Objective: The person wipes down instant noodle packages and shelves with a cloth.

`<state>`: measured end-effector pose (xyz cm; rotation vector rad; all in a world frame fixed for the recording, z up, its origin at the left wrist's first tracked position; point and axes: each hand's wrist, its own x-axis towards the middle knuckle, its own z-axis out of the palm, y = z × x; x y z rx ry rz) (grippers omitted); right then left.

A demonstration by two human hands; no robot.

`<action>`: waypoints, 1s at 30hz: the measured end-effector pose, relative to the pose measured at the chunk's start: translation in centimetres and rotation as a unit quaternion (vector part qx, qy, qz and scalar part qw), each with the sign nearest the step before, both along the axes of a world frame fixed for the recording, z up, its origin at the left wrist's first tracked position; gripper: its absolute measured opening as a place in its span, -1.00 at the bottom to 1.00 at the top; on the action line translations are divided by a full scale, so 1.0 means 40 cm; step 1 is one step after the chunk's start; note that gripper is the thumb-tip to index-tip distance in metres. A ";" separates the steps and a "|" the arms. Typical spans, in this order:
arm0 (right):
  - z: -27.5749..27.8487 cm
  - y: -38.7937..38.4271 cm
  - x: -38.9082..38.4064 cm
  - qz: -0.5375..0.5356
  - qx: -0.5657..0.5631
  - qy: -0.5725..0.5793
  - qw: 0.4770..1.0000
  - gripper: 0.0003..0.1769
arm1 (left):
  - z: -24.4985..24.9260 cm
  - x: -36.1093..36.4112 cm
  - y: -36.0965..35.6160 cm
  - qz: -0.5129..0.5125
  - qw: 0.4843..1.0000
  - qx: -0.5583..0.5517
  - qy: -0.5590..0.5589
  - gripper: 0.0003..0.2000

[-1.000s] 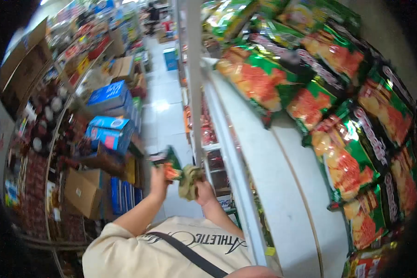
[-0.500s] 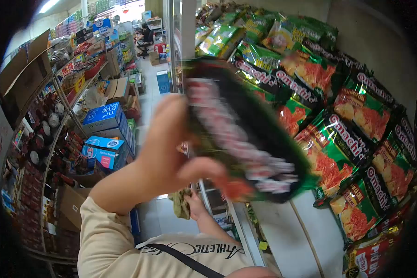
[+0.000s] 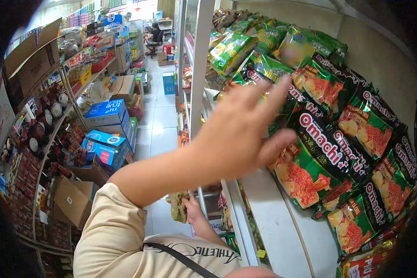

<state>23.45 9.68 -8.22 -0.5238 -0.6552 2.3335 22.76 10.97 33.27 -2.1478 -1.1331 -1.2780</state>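
My left hand point(image 3: 238, 132) is stretched out over the shelf, slightly blurred, fingers and thumb apart with nothing in them. Just beyond its thumb lies a green and black Omachi instant noodle packet point(image 3: 303, 178), face up at the front of the pile and overlapping the packets behind. Lower down, beside the shelf front, my right hand point(image 3: 197, 217) has its fingers closed round a crumpled olive-green cloth point(image 3: 178, 207).
More Omachi packets point(image 3: 363, 123) and lighter green noodle packets point(image 3: 234, 51) are heaped on the white shelf point(image 3: 278, 231). A shelf post point(image 3: 201, 60) rises in front. Milk cartons point(image 3: 106, 113) and a cardboard box point(image 3: 72, 201) line the left aisle; a person point(image 3: 155, 37) sits far back.
The noodle packet has gone from my left hand onto the front of the pile. That hand is now open and further right. My right hand still grips the cloth.
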 end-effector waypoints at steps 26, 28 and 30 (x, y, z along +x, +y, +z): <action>0.038 -0.008 0.015 -0.014 -0.037 -0.004 0.999 -0.71 | -0.215 -0.200 -0.088 -0.433 0.634 -0.091 -0.634 -0.24; 0.035 -0.006 0.020 -0.030 -0.055 -0.026 0.998 -0.69 | -0.300 -0.246 -0.112 -0.356 0.651 -0.173 -0.648 -0.27; 0.033 0.001 0.017 -0.047 -0.069 -0.035 0.996 -0.70 | -0.414 -0.312 -0.123 -0.260 0.695 -0.290 -0.604 -0.28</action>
